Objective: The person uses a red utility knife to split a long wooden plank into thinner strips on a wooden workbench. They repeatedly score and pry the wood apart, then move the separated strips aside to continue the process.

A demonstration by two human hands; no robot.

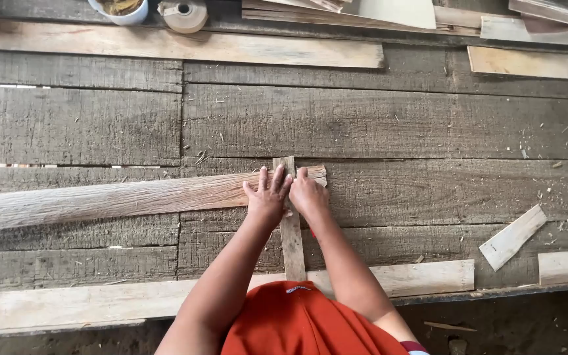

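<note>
Weathered grey planks make up the workbench [389, 125], which fills almost the whole head view and is scattered with fine wood chips and splinters on its right side. Across it, from the left edge toward the middle, a long pale strip of split wood [100, 200] is laid nearly level, its right end reaching under the hands. Along the near edge of the bench a flat light board [428, 276] is seen, and another long pale board [185, 46] lies along the far side. A narrow upright slat [291, 246] is set crosswise over the long strip, running from just above the fingers down to the near edge, where it meets the orange garment [304, 322] worn by the person. The left hand [268, 195] is spread flat with fingers fanned, pressed on the long strip just left of the slat. The right hand [308, 194] is held more closed, fingers curled down against the crossing point; whether something small is pinched beneath it cannot be told, though a red fleck appears below the wrist. To the right, well apart from the hands, a short offcut [513, 237] lies tilted. At the far edge a white cup [121, 10] and a roll of tape [183, 13] stand just beside each other.
</note>
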